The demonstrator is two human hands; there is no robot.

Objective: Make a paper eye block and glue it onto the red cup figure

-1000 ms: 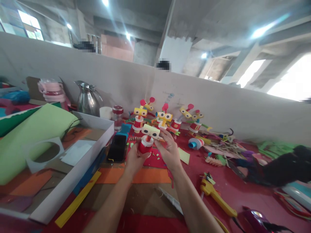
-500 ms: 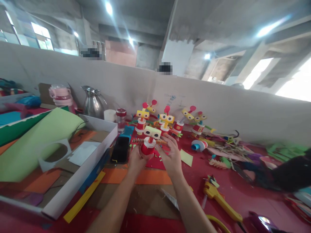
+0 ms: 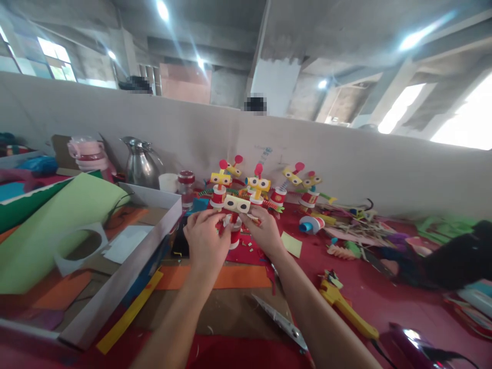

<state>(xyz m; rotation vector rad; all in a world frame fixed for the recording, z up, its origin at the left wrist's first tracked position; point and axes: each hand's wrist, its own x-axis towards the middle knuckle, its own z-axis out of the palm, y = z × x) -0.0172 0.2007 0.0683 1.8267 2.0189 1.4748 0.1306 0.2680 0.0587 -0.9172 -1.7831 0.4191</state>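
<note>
In the middle of the head view a paper-cup robot figure (image 3: 234, 239) stands upright, with a red cup body and a pale yellow tube head (image 3: 237, 204) bearing two black-and-white eyes. My left hand (image 3: 207, 237) is closed at the figure's left side, its fingertips around shoulder height. From the other side my right hand (image 3: 262, 229) grips it with thumb and fingers just under the head. Its striped spring arms are mostly covered by my fingers. Close behind are several similar figures, one with a yellow head (image 3: 258, 184) and a red disc on top.
A white box (image 3: 115, 287) of coloured paper sits at left, with a metal jug (image 3: 141, 163) behind. Scissors (image 3: 282, 322) lie by my right forearm. Further right are a yellow glue gun (image 3: 348, 310), a cup part lying on its side (image 3: 312, 225) and a scrap pile (image 3: 361, 225).
My left hand has come up from beneath the cup to the figure's left side. My right hand has moved in closer below the head. The view has shifted slightly.
</note>
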